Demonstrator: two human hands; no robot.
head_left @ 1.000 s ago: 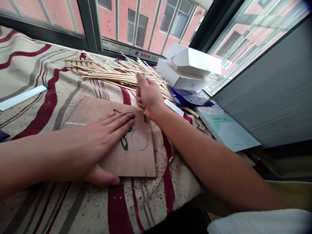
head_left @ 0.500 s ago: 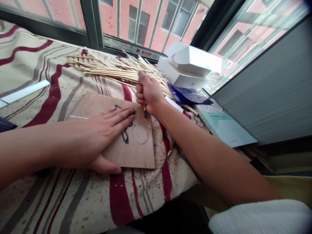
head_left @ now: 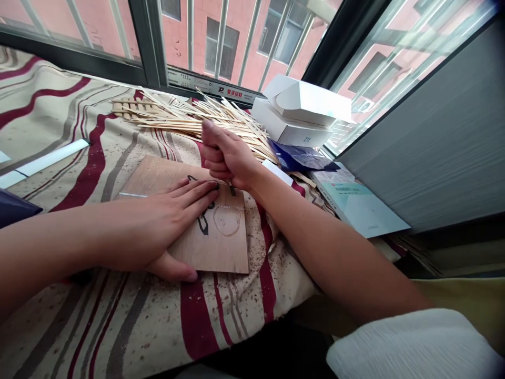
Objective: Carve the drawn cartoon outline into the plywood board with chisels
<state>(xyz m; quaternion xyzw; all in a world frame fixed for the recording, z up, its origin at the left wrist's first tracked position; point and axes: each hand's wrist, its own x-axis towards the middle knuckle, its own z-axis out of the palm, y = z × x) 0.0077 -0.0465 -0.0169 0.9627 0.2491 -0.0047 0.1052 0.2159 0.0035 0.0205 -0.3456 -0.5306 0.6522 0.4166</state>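
The plywood sheet lies flat on a striped cloth, under the left hand. The 4 fingers of this hand are extended and slightly spread, pressing palm-down on the sheet. The thumb rests near the sheet's near edge, and nothing is gripped. The right hand is closed in a fist around a small carving tool, and its fingers hide most of the handle. The tool's tip meets the sheet just beyond the left fingertips, near a black-inked outline.

Handling: the sheet is likely thin, light and stiff. It may slide on soft cloth, so secure it with flat pressure across its face. Its cut edges may splinter. Cloth extends past the left and near edges; a pile of thin wooden sticks lies just past the far edge.
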